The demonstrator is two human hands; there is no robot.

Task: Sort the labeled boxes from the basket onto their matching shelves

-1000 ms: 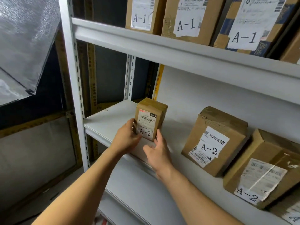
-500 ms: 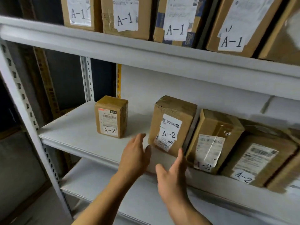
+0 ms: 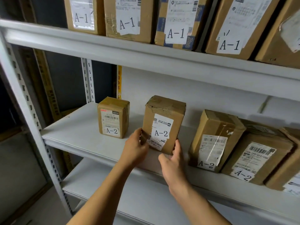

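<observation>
A-2 box [image 3: 164, 124], gripped between both hands [image 3: 154, 151]

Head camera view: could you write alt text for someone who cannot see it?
Two bare hands, left hand and right hand, grip a tilted brown cardboard box labelled A-2 on a grey metal shelf, among other A-2 boxes. A-1 boxes stand on the shelf above.
</observation>
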